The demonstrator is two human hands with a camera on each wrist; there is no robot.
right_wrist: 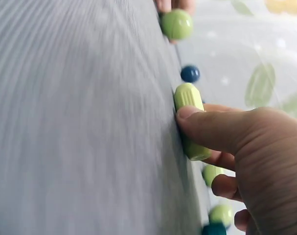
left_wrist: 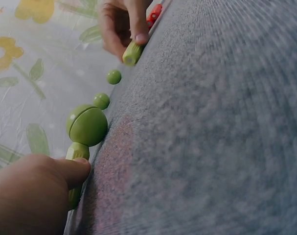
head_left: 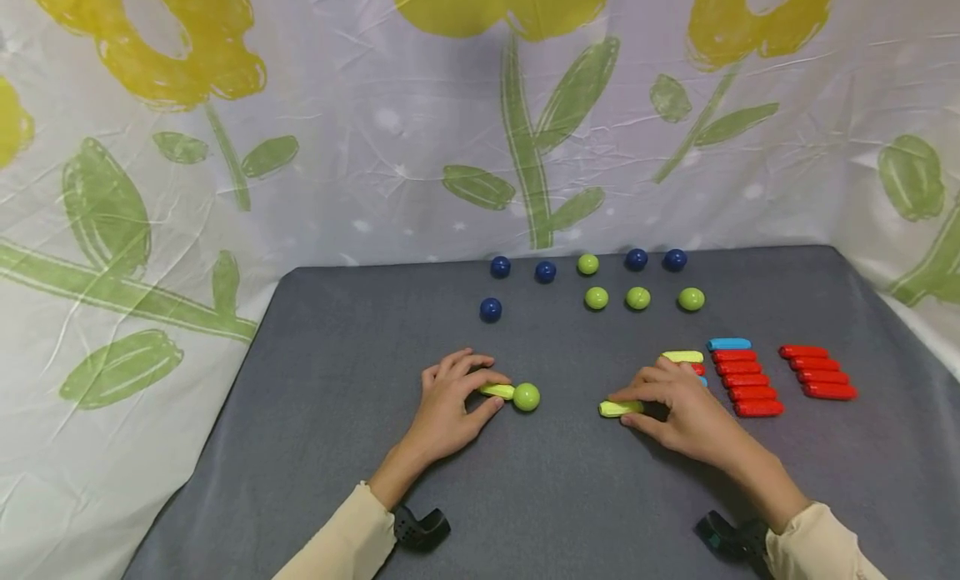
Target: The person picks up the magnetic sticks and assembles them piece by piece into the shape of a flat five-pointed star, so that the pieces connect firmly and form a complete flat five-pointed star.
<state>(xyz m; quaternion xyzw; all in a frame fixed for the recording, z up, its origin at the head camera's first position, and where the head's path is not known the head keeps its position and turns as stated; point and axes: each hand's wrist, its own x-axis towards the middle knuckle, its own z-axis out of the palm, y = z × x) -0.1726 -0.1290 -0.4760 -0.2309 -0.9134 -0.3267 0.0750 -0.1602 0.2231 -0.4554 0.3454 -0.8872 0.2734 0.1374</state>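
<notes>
Left of centre, my left hand [head_left: 453, 405] pinches a lime-green toy rod [head_left: 497, 391] between thumb and fingers. The rod's right end meets a green ball [head_left: 527, 397]; in the left wrist view this ball [left_wrist: 88, 125] shows a seam around it. To the right, my right hand [head_left: 678, 405] pinches another lime-green rod [head_left: 621, 408] by its right part, its left end pointing toward the ball across a gap. Grooves show along this rod [right_wrist: 190, 98] in the right wrist view. Both rods lie at the cloth's surface.
Blue balls [head_left: 491, 309] and green balls [head_left: 596, 297] stand along the back of the grey cloth [head_left: 360, 330]. Behind my right hand lie a yellow rod [head_left: 682, 357], a blue rod [head_left: 729, 344] and two columns of red rods [head_left: 748, 393] [head_left: 817, 364]. A flowered sheet [head_left: 360, 163] hangs behind.
</notes>
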